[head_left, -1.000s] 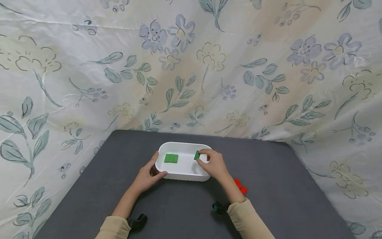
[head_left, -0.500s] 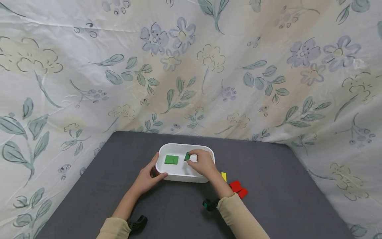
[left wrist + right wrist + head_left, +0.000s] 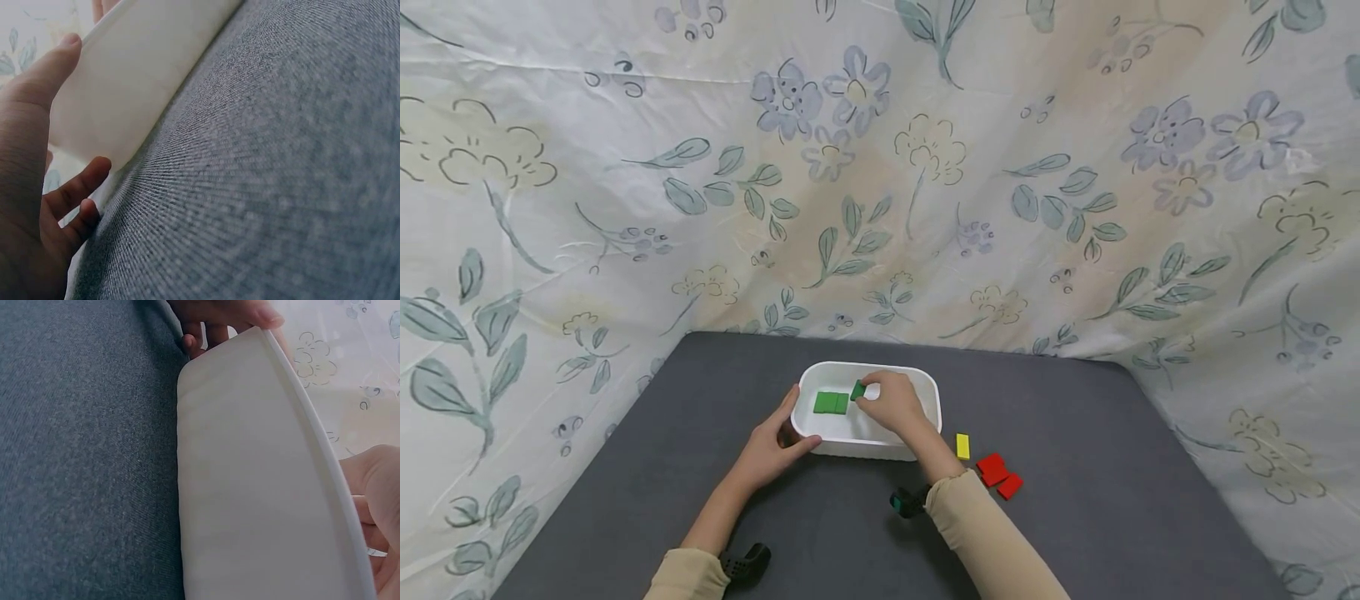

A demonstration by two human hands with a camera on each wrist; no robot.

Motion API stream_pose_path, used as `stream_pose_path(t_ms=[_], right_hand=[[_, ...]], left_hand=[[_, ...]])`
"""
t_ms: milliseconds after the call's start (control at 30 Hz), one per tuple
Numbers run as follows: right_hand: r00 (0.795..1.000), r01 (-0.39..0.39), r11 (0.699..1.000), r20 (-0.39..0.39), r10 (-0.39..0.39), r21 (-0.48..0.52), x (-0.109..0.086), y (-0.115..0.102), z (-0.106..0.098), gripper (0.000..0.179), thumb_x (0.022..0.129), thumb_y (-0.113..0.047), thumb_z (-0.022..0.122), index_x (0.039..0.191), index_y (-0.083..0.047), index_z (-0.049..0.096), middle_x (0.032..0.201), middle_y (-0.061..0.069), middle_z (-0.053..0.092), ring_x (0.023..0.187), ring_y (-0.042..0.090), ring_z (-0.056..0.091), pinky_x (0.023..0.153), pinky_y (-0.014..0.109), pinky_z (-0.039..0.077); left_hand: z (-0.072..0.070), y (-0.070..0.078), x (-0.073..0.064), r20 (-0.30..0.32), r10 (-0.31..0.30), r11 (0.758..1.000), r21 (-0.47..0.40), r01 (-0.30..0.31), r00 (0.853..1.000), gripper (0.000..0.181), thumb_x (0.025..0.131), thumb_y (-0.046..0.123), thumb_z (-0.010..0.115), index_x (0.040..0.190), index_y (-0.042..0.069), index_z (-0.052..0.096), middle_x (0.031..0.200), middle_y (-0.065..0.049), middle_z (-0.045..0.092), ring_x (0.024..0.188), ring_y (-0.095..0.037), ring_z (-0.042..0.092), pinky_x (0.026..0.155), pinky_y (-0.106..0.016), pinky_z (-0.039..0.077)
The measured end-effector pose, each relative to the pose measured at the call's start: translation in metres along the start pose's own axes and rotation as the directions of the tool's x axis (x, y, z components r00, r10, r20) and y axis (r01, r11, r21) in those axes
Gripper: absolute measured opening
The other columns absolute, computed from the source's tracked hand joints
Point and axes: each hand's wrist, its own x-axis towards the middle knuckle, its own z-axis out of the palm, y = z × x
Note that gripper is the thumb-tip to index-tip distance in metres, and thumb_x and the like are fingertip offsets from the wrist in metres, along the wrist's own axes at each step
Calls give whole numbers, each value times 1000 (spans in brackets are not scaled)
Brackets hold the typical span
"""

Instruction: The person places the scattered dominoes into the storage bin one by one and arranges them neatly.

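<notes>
A white plastic container (image 3: pixel 867 450) stands on the dark grey cloth. My left hand (image 3: pixel 771 443) grips its left end, thumb at the near rim and the other fingers round the outer side. In the left wrist view, the left thumb (image 3: pixel 56 62) lies on the rim and the fingertips touch lower down on the wall. Inside, flat on the floor at the left, two green tiles (image 3: pixel 831 403) lie side by side. Just right of them my right hand (image 3: pixel 893 404) pinches another green tile (image 3: pixel 857 390), tilted, between thumb and fingers. The right wrist view hides that tile behind the container wall (image 3: pixel 262 475).
Right of the container a yellow tile (image 3: pixel 962 447) lies on the cloth. Close to it are red tiles (image 3: pixel 992 469), beside my right forearm. A floral curtain (image 3: pixel 925 208) rises behind the table's far edge and at both sides.
My right hand has carried the pinched green tile leftward inside the container, close to the two lying there. The yellow tile has come out from behind the right arm. The left hand stays put.
</notes>
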Motion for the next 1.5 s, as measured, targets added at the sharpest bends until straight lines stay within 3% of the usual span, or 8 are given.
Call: stream_pose_path(t_ms=[267,467,633,767,967,1133,1300,1500], right_hand=[[996,-73,997,54,73,-13,7,1,11,31,89,-15,80,117,-4,80,124,13,76,123,35,67,103,50,53],[990,-121,992,76,123,-29,10,-4,13,31,88,-11,81,118,-3,80,125,14,76,123,35,67,102,50,53],[981,-164,984,92,170,-66,15,-5,16,30,89,-10,81,118,-3,80,125,14,76,119,34,68,98,49,55],[979,-163,982,105,173,-93,18,-3,19,29,87,-10,82,116,-4,81,124,14,76,117,34,69,96,49,55],[980,-145,984,124,157,-105,22,-1,23,30,86,-10,82,115,-4,81,123,13,76,119,36,68,101,50,53],[979,-137,984,134,151,-110,22,1,26,30,86,-10,81,116,-4,81,123,13,76,119,35,68,102,49,53],[978,-133,985,145,148,-110,23,2,28,31,88,-10,80,118,-3,80,125,13,76,122,35,67,104,49,52],[979,-115,986,156,134,-124,26,2,29,29,88,-9,81,117,-4,81,125,13,76,123,35,67,106,49,51]], left_hand=[[-1,-3,0,7,6,1000,-6,-6,1000,102,92,36,85,170,11,24,162,-12,48,88,-15,59,74,-25,49],[-3,-3,4,7,2,1000,-4,-2,1000,102,92,36,86,170,13,25,134,-12,64,87,-16,58,73,-25,49],[-5,-2,7,9,5,1000,-6,-5,1000,102,92,34,86,170,13,24,126,-10,65,86,-14,59,74,-25,49],[-6,-3,9,11,12,1000,-9,-12,1000,102,92,34,86,170,11,25,124,-10,66,86,-14,59,75,-26,50],[-7,-5,12,15,19,1000,-8,-19,1000,101,92,34,85,170,11,24,138,-12,63,87,-15,59,76,-26,50],[-8,-6,12,13,14,1000,-6,-14,1000,102,92,35,86,170,12,25,130,-11,64,86,-15,59,75,-26,50],[-8,-8,13,14,12,1000,-4,-12,1000,102,92,35,86,170,12,25,144,-11,61,87,-15,59,76,-26,50],[-9,-8,15,17,15,1000,-7,-15,1000,102,92,35,86,170,12,24,132,-12,64,87,-15,59,76,-26,50]])
